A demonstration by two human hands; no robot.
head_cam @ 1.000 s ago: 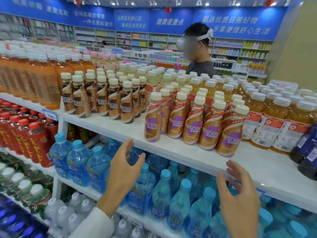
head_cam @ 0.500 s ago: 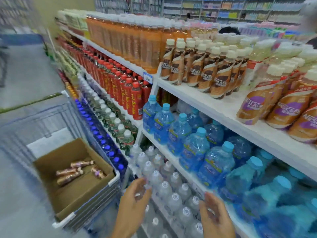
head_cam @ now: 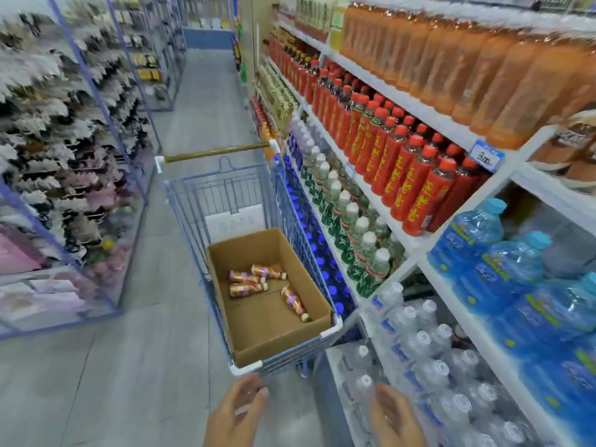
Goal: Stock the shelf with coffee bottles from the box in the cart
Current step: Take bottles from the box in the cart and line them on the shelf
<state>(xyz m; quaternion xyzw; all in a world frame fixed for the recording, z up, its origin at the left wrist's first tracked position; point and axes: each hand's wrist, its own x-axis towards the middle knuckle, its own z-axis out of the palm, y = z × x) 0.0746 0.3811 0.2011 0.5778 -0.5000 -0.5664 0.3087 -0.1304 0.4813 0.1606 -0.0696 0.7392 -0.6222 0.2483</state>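
An open cardboard box (head_cam: pixel 309 321) sits in the blue wire cart (head_cam: pixel 225 188) in the aisle. Several small brown coffee bottles (head_cam: pixel 248 280) lie on their sides at its bottom, one (head_cam: pixel 294 303) apart from the rest. My left hand (head_cam: pixel 237 414) and my right hand (head_cam: pixel 395 417) are low in the picture, just in front of the cart's near end, fingers relaxed and empty. A few coffee bottles (head_cam: pixel 574 146) on the shelf show blurred at the far right edge.
The shelving on the right holds orange drink bottles (head_cam: pixel 483 59), red bottles (head_cam: pixel 403 162), blue water bottles (head_cam: pixel 503 272) and clear water bottles (head_cam: pixel 419 356). Racks of hanging goods (head_cam: pixel 58 156) line the left side. Grey floor (head_cam: pixel 113 382) runs between.
My view has swung left from the coffee shelf to the cart and box. Both hands have dropped from shelf height to below the cart's near end.
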